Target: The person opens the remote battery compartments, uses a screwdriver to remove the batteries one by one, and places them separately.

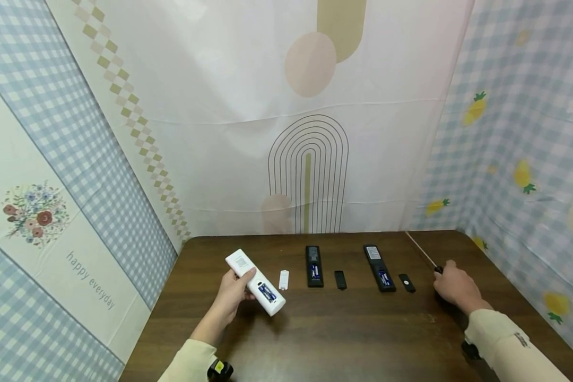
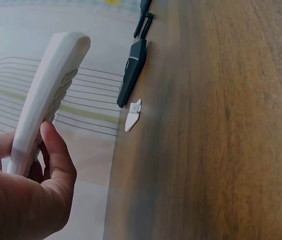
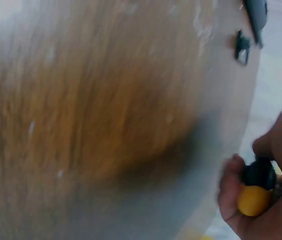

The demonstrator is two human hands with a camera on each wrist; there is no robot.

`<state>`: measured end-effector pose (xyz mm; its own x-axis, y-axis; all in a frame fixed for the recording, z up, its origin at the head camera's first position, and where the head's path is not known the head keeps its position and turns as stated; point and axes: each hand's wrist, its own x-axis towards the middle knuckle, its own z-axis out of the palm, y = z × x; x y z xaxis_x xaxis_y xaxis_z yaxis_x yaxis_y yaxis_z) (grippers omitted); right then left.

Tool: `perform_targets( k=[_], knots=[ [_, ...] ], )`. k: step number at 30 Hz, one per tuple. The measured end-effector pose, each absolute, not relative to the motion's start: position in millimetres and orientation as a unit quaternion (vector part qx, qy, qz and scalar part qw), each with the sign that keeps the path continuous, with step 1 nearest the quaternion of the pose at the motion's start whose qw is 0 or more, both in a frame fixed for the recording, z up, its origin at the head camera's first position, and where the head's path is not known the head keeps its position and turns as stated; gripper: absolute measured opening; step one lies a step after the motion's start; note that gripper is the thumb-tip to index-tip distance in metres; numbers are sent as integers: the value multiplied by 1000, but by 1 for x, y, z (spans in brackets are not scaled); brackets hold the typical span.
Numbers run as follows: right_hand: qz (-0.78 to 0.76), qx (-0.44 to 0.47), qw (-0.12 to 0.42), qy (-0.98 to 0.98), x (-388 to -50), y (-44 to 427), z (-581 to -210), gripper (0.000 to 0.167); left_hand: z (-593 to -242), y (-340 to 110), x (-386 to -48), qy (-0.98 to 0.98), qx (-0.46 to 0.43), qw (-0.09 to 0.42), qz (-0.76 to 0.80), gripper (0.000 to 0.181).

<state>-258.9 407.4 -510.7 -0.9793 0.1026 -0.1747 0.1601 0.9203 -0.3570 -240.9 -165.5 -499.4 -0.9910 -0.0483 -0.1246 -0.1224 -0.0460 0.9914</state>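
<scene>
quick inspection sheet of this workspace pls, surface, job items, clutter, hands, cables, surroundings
Surface: brown wood-grain table
Job items: white remote, raised off the table, blue batteries exposed; screwdriver, black and yellow at the handle; left black remote and right black remote, both on the table with batteries exposed; white cover, left black cover and right black cover, lying loose
Clutter: nothing seen beyond these
Hands: left hand holds the white remote; right hand grips the screwdriver
Cables: nothing seen
Surroundings: printed white cloth behind; blue-checked cloth at both sides
</scene>
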Motion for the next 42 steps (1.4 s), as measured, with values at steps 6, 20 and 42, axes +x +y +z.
perform_targets(
  k=[6, 20, 42],
  knots=[
    [-209, 26, -16, 977, -248, 369, -492, 55, -501, -168, -244, 685, -76, 16, 725, 35],
    [-192, -111, -141, 965, -190, 258, -462, 27, -506, -170, -241, 685, -78, 15, 724, 32],
    [-177, -194, -172, 949, -179, 205, -473, 35, -511, -170, -244, 660, -63, 38, 747, 40]
  ],
)
